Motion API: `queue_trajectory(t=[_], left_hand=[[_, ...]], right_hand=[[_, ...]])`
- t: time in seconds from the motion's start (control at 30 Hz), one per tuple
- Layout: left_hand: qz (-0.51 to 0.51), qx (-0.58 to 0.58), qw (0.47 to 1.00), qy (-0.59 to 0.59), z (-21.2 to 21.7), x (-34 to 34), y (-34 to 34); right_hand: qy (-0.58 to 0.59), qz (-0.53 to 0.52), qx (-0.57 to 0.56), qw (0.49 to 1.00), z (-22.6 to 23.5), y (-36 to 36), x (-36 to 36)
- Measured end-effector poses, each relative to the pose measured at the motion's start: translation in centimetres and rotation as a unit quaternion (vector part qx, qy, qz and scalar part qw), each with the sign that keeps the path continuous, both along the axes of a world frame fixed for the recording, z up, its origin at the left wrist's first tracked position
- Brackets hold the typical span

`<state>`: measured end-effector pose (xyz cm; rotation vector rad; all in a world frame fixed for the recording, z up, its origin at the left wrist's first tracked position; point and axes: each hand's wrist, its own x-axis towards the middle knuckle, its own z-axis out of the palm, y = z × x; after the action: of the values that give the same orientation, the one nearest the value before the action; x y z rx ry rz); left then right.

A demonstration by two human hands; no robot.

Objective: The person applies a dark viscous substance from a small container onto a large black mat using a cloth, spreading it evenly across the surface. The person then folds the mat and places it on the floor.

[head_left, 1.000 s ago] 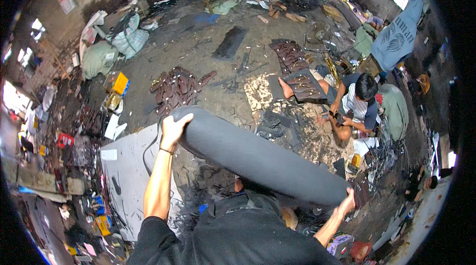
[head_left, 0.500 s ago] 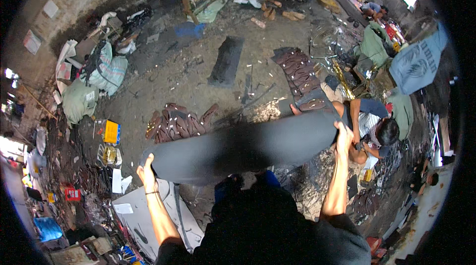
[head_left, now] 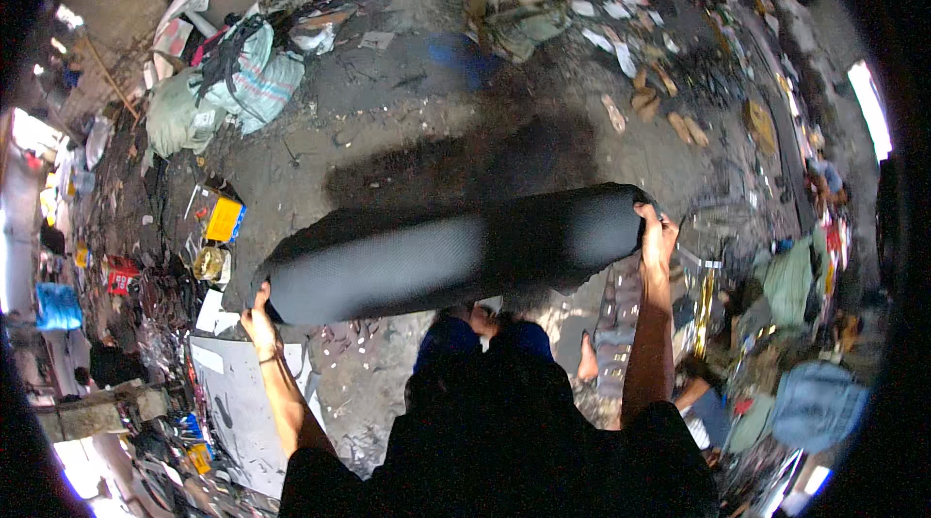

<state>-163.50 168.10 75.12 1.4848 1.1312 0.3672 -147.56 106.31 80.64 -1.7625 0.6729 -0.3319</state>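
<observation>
A wide sheet of black, finely textured material, leather-like (head_left: 417, 261), stretches between my two hands in front of me, its middle bowed. My left hand (head_left: 260, 319) grips its left end, fingers partly hidden behind the edge. At the upper right corner, my right hand (head_left: 658, 232) is closed round the other end. The sheet is held above the floor and casts a dark shadow beyond it. Below it show my legs and feet. Rows of brown shoe-shaped pieces (head_left: 613, 343) lie beside my right forearm, partly covered by it.
A co-worker (head_left: 700, 406) sits low at the right. Stuffed sacks (head_left: 254, 77) stand at the far left, near a yellow and blue box (head_left: 225, 219). A pale board (head_left: 228, 392) lies by my left arm. Wooden shoe lasts (head_left: 648, 101) and scraps litter the far floor.
My view has swung right and forward past the brown pieces, which now lie nearer my feet. Both hands still hold the sheet. The co-worker appears lower in the picture.
</observation>
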Motion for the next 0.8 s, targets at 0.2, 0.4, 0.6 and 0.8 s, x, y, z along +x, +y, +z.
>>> queue_trajectory(t=[0.2, 0.4, 0.6, 0.8], left_hand=[[0.092, -0.009, 0.989, -0.119, -2.5, 8.6, -3.0], [0.188, -0.097, 0.964, -0.162, -7.9, 18.0, -2.9], [0.300, -0.019, 0.946, -0.121, -11.3, 21.9, -3.7], [0.348, 0.142, 0.927, 0.002, -10.0, 23.9, -15.7]], right_hand=[[-0.056, 0.140, -0.032, 0.988, 0.6, 3.6, 24.8], [-0.012, 0.327, -0.120, 0.938, -4.4, 11.5, 47.6], [-0.057, 0.449, -0.088, 0.887, -8.8, 20.7, 65.1], [0.074, 0.606, -0.031, 0.792, -12.7, 27.8, 75.6]])
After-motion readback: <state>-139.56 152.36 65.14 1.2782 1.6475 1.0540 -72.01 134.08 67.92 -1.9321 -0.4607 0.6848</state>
